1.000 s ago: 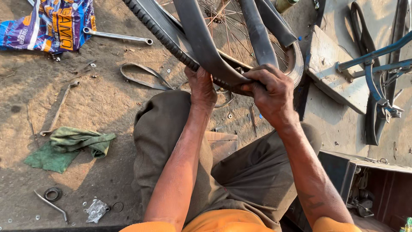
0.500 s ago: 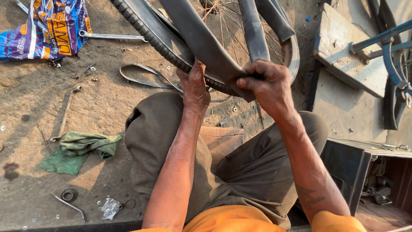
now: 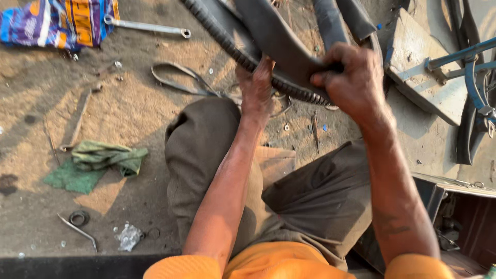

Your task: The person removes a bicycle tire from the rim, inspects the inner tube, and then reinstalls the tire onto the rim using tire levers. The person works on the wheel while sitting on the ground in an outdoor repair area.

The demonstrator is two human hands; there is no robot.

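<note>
A bicycle wheel rests in front of my knees, its black treaded tyre (image 3: 217, 26) pulled off the rim. A smooth black inner tube (image 3: 274, 36) lies folded across the tyre. My right hand (image 3: 354, 82) grips the tube and the tyre edge together, fingers closed over them. Just left of it, my left hand (image 3: 257, 90) clamps the tyre from below. Spokes show faintly behind the rubber at the top. Both forearms reach out over my grey-trousered knees.
A long spanner (image 3: 147, 27) and a colourful printed bag (image 3: 57, 23) lie at the top left on the sandy ground. A rubber strip loop (image 3: 181, 82), a green rag (image 3: 101, 160), a small ring (image 3: 78, 217) and a metal hook lie left. A blue bicycle frame (image 3: 473, 72) stands right.
My view has shifted so the ground and wheel sit lower and closer. Both hands keep their hold, working the tube and tyre slightly toward me.
</note>
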